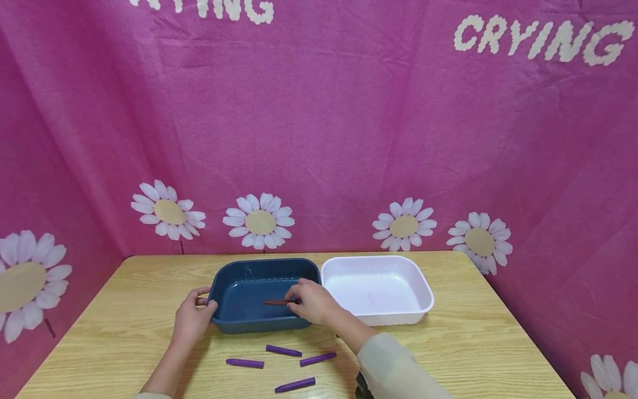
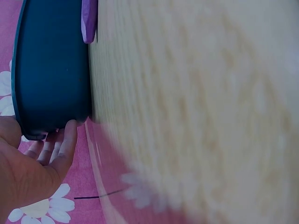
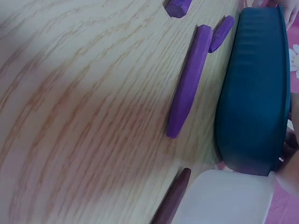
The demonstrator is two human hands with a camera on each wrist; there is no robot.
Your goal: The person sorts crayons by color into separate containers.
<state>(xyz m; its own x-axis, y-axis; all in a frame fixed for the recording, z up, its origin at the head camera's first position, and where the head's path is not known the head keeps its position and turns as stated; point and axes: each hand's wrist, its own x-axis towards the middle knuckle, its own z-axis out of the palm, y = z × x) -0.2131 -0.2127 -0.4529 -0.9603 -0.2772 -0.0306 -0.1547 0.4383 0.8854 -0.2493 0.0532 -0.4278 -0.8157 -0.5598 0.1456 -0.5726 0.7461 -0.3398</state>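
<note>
A dark blue plastic tray [image 1: 254,327] stands on the table. My left hand [image 1: 193,318] holds its left end, thumb at the rim and fingers against the outer wall; the left wrist view shows those fingers [image 2: 67,144] along the end wall. Over the tray's right part, my right hand [image 1: 314,302] pinches a reddish-brown crayon [image 1: 276,302], its tip pointing left. The right wrist view catches only a part of this hand behind the tray. Several purple crayons [image 1: 295,385] lie on the table in front of the tray.
A white tray [image 1: 394,320] stands right beside the blue one. Another dark brown crayon [image 3: 173,198] lies on the table by the white tray, mostly hidden under my right arm in the head view. A pink cloth [image 1: 319,138] with daisies hangs behind the wooden table [image 1: 478,343].
</note>
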